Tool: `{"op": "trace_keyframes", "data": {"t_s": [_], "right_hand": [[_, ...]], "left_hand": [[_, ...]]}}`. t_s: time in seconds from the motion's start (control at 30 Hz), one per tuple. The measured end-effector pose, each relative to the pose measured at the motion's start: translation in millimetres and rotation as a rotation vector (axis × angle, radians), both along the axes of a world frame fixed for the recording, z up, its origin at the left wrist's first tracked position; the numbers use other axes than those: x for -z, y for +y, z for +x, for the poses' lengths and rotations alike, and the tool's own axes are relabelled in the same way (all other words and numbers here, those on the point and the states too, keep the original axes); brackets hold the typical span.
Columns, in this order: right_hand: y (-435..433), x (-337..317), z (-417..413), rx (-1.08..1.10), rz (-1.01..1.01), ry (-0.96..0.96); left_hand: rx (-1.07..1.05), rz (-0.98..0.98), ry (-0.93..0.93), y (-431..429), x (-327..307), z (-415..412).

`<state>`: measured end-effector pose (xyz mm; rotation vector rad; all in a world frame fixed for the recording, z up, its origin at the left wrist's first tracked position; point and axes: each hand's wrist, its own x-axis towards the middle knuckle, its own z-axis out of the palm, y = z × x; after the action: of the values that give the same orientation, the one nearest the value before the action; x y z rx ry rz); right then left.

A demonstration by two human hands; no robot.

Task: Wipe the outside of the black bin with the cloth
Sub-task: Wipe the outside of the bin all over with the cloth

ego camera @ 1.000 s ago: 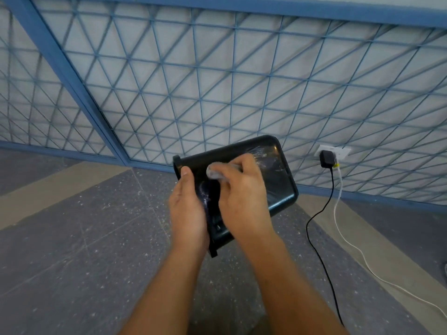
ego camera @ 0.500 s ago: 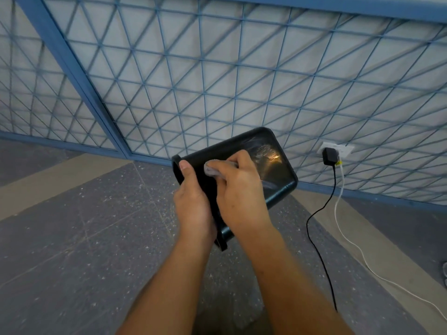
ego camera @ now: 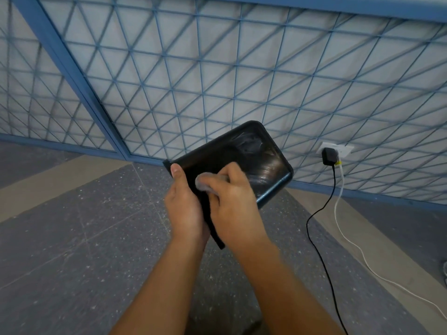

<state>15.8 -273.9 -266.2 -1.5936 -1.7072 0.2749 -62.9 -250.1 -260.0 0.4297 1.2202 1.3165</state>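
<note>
Wiping is under way; the black bin point(ego camera: 251, 155), held off the floor point(ego camera: 72, 238) at mid-view, tips its base toward 1 o'clock; the left hand point(ego camera: 186, 209) clamps the rim, fingers curled round its edge; the right hand point(ego camera: 233, 201) bunches its fingers on the cloth point(ego camera: 205, 183), pressed to the bin's side; the next stroke probably calls for sweeping toward the streaked base.
</note>
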Motion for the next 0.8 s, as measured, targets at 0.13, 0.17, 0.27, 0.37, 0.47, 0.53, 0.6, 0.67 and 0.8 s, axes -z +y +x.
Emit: {"op": "trace_keyframes", "data": {"t_s": [0.13,0.17,0.27,0.37,0.47,0.53,0.6,0.67,0.8], "right_hand": [[-26.0,9.5,6.8,-0.028,-0.063,-0.067],[-26.5,11.5,13.7,0.013,-0.056,-0.045],[-14.0,9.2,28.8,0.148,-0.011,-0.008],[-7.1,-2.5,19.3,0.098,-0.002,-0.055],[-26.7,-1.8,11.6,-0.051,-0.054,-0.167],[-40.0,0.5,23.0,-0.058,-0.077,-0.168],[-39.8,1.0,40.3,0.024,-0.059,-0.132],[-29.9,-2.0,49.9,0.124,-0.015,-0.105],[-24.9,-8.2,33.1,0.089,0.011,-0.099]], "left_hand": [[-0.024,-0.038,-0.091,1.4,1.6,-1.7],[-0.031,-0.048,-0.111,1.3,0.8,0.4],[-0.029,-0.046,-0.115,-0.4,-0.9,9.6],[-0.016,-0.032,-0.117,-3.6,-1.5,11.9],[-0.031,-0.032,-0.071,-5.8,-0.7,9.8],[-0.049,-0.043,-0.068,-4.1,-0.3,10.2],[-0.053,-0.049,-0.042,-2.3,1.2,12.8],[-0.045,-0.028,0.026,-4.2,1.5,16.0],[-0.053,0.008,0.093,-9.0,0.6,16.3]]}}
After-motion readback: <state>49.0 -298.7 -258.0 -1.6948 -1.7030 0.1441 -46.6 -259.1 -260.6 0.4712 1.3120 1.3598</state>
